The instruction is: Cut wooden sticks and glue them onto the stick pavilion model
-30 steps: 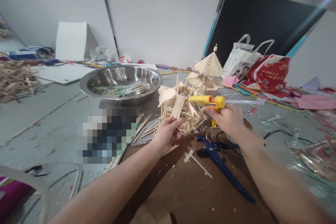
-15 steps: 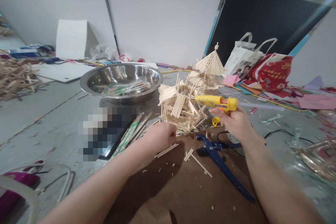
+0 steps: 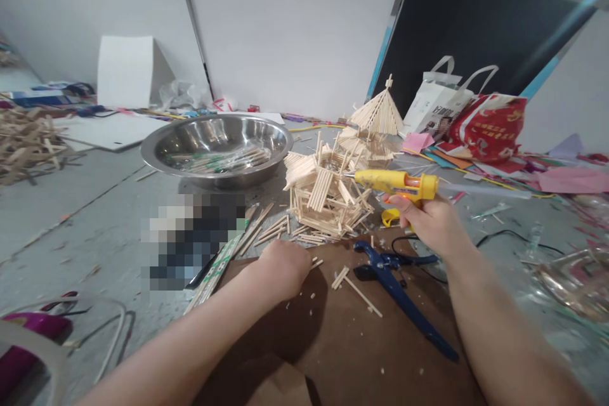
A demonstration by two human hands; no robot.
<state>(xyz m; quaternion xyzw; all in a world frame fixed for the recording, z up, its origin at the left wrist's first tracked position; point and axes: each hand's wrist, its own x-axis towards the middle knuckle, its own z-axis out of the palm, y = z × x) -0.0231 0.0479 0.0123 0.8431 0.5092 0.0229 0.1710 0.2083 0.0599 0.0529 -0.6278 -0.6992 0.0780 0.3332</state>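
My right hand [image 3: 431, 219] is wrapped around the handle of a yellow hot glue gun [image 3: 394, 184], with a clear glue stick poking out of its back. The nozzle points left, at a small model building [image 3: 328, 187] made of thin wooden sticks; I cannot tell whether it touches. Curled low over the brown board [image 3: 285, 342] is my left hand [image 3: 284, 268], its fingers turned down and mostly hidden. Short stick pieces [image 3: 316, 263] show beside it. Nearer the right arm lie a blue-handled cutter [image 3: 404, 304] and a few loose sticks [image 3: 354, 288].
A steel basin [image 3: 216, 181] with packaged sticks stands back left. More sticks [image 3: 271, 228] lie before the model, beside green-marked packets [image 3: 221, 266]. A peaked stick roof [image 3: 378, 111] rises behind. Bags [image 3: 490, 127] and coloured paper [image 3: 566, 181] sit right; a black cord [image 3: 504, 235] crosses the floor.
My left hand has drawn back from the model's base toward me, over the short sticks on the board. The glue gun has shifted slightly right, still in my right hand.
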